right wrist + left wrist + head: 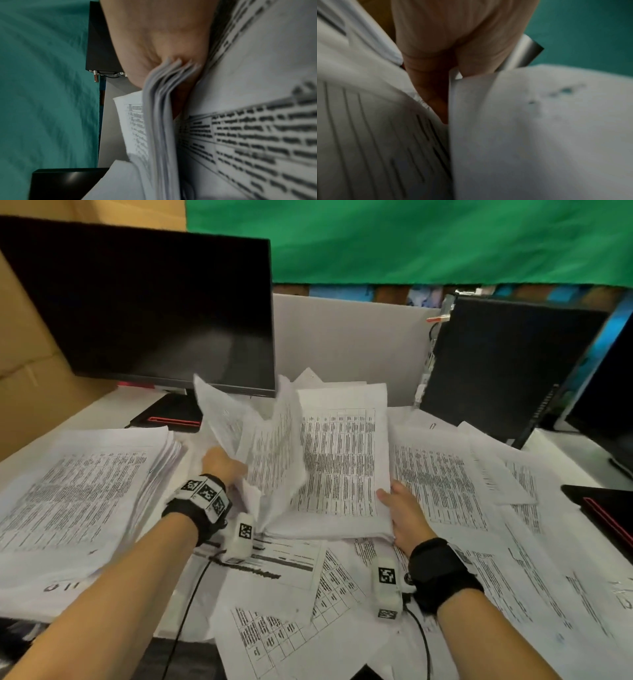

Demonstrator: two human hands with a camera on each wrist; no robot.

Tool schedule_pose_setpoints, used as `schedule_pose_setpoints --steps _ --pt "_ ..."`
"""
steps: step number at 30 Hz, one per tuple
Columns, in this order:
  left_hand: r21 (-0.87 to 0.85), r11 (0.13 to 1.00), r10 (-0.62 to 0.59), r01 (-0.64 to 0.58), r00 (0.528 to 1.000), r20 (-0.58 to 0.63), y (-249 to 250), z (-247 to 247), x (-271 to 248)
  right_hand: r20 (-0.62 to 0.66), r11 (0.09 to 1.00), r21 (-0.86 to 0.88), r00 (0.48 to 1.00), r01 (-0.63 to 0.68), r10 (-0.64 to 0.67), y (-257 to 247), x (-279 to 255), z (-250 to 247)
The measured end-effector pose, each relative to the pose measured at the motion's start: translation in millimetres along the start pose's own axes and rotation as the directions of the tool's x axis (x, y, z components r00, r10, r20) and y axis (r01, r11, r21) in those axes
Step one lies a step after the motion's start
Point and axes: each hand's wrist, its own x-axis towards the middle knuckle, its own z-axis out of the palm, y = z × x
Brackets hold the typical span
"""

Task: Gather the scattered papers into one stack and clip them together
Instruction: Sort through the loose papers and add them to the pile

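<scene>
White printed sheets cover the desk. In the head view both hands hold a loose bundle of papers (339,460) above the middle of the desk. My left hand (224,465) grips its crumpled left sheets, which stand up and bend. My right hand (399,508) pinches the bundle's lower right corner, thumb on top. The right wrist view shows several sheet edges (161,108) wedged between thumb and palm. In the left wrist view my fingers (436,81) curl between two sheets. A thicker stack (78,498) lies flat at the left. No clip is visible.
A black monitor (154,313) stands at the back left, its red-trimmed base (171,416) behind the papers. A black computer case (507,364) stands at the back right, a dark device (606,515) at the right edge. Loose sheets (513,508) lie right and front.
</scene>
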Motion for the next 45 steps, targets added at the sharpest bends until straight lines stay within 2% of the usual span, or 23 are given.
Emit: schedule_pose_setpoints --steps 2,5,9,13,15,17,19,21,24,27,29,30,31,33,35,37,40,43,45 --pt "0.011 0.997 0.079 -0.079 0.996 -0.041 5.9 -12.8 -9.9 -0.02 1.0 0.007 1.0 -0.001 0.001 1.3 1.2 -0.3" --pt "-0.01 0.975 0.222 -0.224 0.97 -0.099 20.7 -56.4 -35.7 -0.06 0.997 -0.078 0.998 0.002 -0.006 1.9 3.1 2.3" --pt "-0.141 0.904 0.395 -0.404 0.915 -0.086 28.3 -117.0 -52.2 -0.05 0.997 -0.079 0.998 -0.029 0.025 -4.4 -1.1 4.7" --pt "-0.246 0.864 0.431 -0.439 0.898 -0.089 35.2 -160.6 -52.8 -0.042 0.998 -0.024 0.998 -0.052 0.051 -14.4 -3.8 7.8" --pt "-0.288 0.854 0.431 -0.432 0.9 -0.072 36.4 -175.9 -48.9 -0.114 0.992 -0.124 0.993 0.013 -0.027 -22.0 -4.1 12.3" --pt "-0.367 0.828 0.43 -0.424 0.9 -0.071 38.3 -183.7 -46.1 -0.156 0.946 -0.282 0.965 0.163 -0.213 -37.0 -9.7 17.7" --pt "-0.384 0.838 0.394 -0.387 0.917 -0.065 42.7 -179.8 -39.8 -0.05 0.889 -0.328 0.934 0.318 -0.353 -55.7 -17.7 26.5" --pt "-0.369 0.862 0.358 -0.349 0.933 -0.046 44.6 -162.7 -34.2 0.149 0.91 -0.203 0.93 0.36 -0.335 -76.8 -24.3 39.2" --pt "-0.418 0.871 0.318 -0.258 0.945 0.08 37.4 -136.7 -21.5 0.314 0.959 0.098 0.907 0.264 -0.282 -105.2 -29.5 54.1" --pt "-0.466 0.864 0.292 -0.191 0.944 0.156 25.1 -117.4 -16.4 0.429 0.924 0.359 0.856 0.132 -0.289 -119.0 -30.9 55.0" --pt "-0.51 0.85 0.249 -0.133 0.954 0.166 19.2 -101.6 -15.8 0.555 0.934 0.353 0.793 0.049 -0.251 -115.3 -33.1 52.8" --pt "-0.516 0.848 0.239 -0.118 0.955 0.175 19.2 -93.4 -18.7 0.6 0.957 0.284 0.768 0.057 -0.224 -110.0 -35.5 53.3" --pt "-0.488 0.865 0.233 -0.121 0.957 0.175 20.6 -87.7 -22.8 0.611 0.974 0.207 0.766 0.091 -0.201 -103.1 -36.8 55.7" --pt "-0.429 0.886 0.278 -0.174 0.941 0.193 24.2 -79.0 -31.9 0.551 0.981 0.132 0.812 0.142 -0.192 -91.6 -34.4 60.3" --pt "-0.418 0.895 0.285 -0.156 0.921 0.265 27.3 -76.1 -31.1 0.41 0.981 0.139 0.893 0.138 -0.184 -85.6 -24.6 58.3" --pt "-0.359 0.916 0.282 -0.179 0.923 0.261 27.2 -82.1 -25.7 0.27 0.985 0.029 0.947 0.172 -0.173 -87.1 -10.7 48.6" --pt "-0.441 0.889 0.254 -0.122 0.933 0.255 27.1 -94.9 -21.0 0.18 0.988 -0.063 0.975 0.142 -0.129 -95.6 2.8 36.6" --pt "-0.462 0.885 0.224 -0.058 0.923 0.313 20.6 -88.5 -24.1 0.186 0.998 0.013 0.98 0.067 -0.068 -97.8 12.1 38.3" --pt "-0.374 0.925 0.175 -0.066 0.948 0.266 17.2 -75.1 -28.3 0.211 0.996 0.093 0.977 0.013 -0.033 -93.3 15.6 43.2"
